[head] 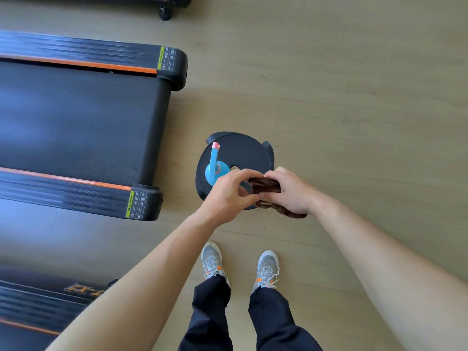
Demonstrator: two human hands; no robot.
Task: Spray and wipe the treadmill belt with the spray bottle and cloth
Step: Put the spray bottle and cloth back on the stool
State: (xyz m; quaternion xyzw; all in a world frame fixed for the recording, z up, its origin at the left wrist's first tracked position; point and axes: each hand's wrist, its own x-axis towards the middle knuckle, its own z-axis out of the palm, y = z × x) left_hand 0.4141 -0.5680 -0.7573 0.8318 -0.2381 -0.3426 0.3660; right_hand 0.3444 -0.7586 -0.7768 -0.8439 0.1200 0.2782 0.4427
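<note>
Over the near edge of the stool [243, 150], the left grip [228, 192] and right grip [288, 192] are both clamping the brown cloth [264, 185]. Likely soft, light, floppy; holding it bunched is looking safest. Spray bottle [214, 168] is standing untouched near the stool's left edge.

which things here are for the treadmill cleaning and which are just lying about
For the job: treadmill belt; blue spray bottle; brown cloth, gripped by left hand and right hand.
Just there: black stool under the bottle; second treadmill.
</note>
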